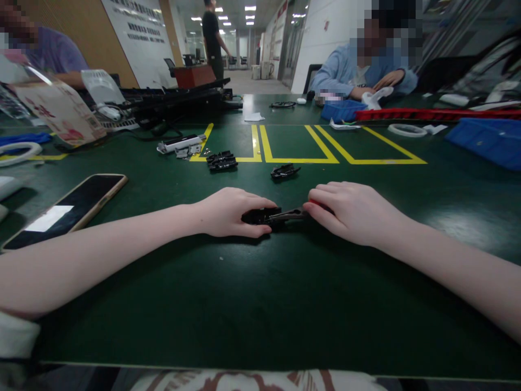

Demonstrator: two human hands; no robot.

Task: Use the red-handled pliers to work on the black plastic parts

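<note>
Near the middle of the green table (260,304), my left hand (230,213) is closed around a small black plastic part (255,216), thumb on the near side and fingers on the far side. My right hand (345,209) grips pliers (293,214) by their handles, of which a bit of red shows. The jaws of the pliers reach left onto the right end of the black part; whether they pinch anything there is too small to tell. Just beyond the hands lie a dark plastic piece (285,171) and a cluster of similar black pieces (222,161).
A phone (77,206) lies at the left, near my forearm. White and metal parts (181,145) sit farther back. Yellow tape outlines (301,161) cross the table. Blue bins (484,142) stand at the right, and a person in a blue shirt (337,68) sits opposite.
</note>
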